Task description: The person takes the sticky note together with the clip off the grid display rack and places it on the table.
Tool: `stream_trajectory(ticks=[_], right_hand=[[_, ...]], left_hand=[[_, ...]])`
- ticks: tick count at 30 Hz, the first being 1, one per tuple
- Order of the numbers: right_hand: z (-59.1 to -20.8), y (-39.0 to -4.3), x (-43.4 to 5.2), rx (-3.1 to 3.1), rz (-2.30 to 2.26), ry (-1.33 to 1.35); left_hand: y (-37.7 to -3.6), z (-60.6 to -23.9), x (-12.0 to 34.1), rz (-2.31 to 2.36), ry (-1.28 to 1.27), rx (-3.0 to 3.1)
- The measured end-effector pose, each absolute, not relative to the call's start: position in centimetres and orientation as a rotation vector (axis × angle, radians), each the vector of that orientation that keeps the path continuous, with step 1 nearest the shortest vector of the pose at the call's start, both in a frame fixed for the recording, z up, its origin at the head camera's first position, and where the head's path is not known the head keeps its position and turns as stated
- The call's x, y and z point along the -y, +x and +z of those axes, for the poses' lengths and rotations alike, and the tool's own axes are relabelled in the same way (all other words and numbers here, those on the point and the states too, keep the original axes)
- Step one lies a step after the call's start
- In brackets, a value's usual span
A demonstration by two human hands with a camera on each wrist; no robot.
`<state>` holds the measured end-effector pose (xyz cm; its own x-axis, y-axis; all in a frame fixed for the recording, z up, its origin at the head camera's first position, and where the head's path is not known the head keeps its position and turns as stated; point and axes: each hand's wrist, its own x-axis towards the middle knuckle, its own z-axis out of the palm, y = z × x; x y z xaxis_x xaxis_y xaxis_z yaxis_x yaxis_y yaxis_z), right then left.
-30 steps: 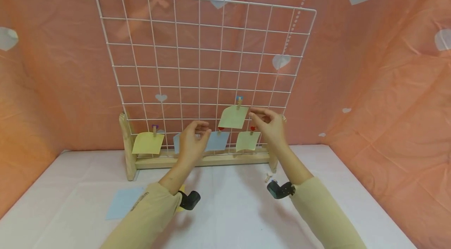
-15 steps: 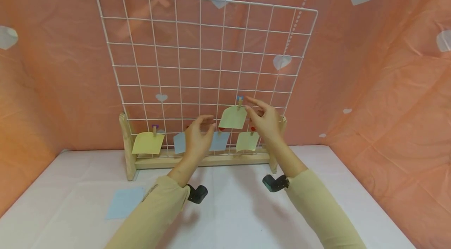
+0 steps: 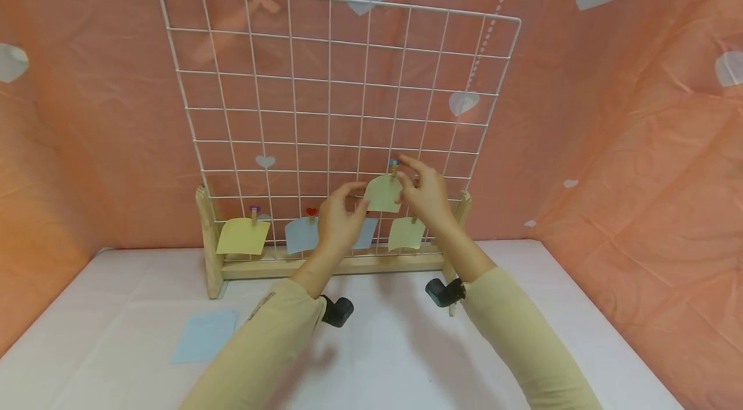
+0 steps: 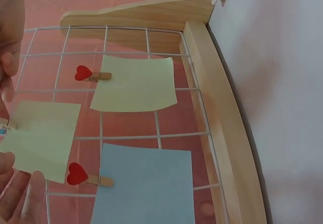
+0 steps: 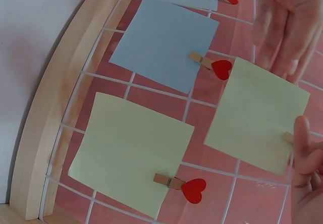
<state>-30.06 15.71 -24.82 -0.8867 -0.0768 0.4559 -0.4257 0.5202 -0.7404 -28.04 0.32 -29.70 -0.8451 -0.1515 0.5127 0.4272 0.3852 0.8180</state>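
Note:
A pale green sticky note point(image 3: 383, 193) hangs from the wire grid point(image 3: 329, 115) by a small wooden clothespin point(image 3: 394, 169) with a blue ornament. My left hand point(image 3: 338, 220) is at the note's left edge, thumb and index finger apart and fingertips close against the paper. From the right, my right hand point(image 3: 427, 196) reaches in, its index finger beside the clothespin's top and its thumb over the note's right side. In the right wrist view, a right fingertip point(image 5: 301, 133) partly hides the clothespin. Whether the fingertips press on it cannot be told.
Lower on the grid hang a yellow note point(image 3: 244, 236), blue notes point(image 3: 300, 234) and another green note point(image 3: 406, 233), each clipped. The grid stands in a wooden base point(image 3: 348, 265). A blue paper point(image 3: 204, 336) lies on the white table point(image 3: 128, 320).
My left hand has moved right to the green note's left edge, uncovering a blue note's red heart clip. My right hand has risen and shifted left to the blue-topped clothespin.

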Motion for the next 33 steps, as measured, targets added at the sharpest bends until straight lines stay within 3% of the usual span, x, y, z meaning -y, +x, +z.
stream_trajectory(ticks=[33], right_hand=[[-24.9,-31.1,-15.1,2.215,1.153,0.356]], left_hand=[[-28.6,-29.7,-1.3,-1.58,-0.168,2.11]])
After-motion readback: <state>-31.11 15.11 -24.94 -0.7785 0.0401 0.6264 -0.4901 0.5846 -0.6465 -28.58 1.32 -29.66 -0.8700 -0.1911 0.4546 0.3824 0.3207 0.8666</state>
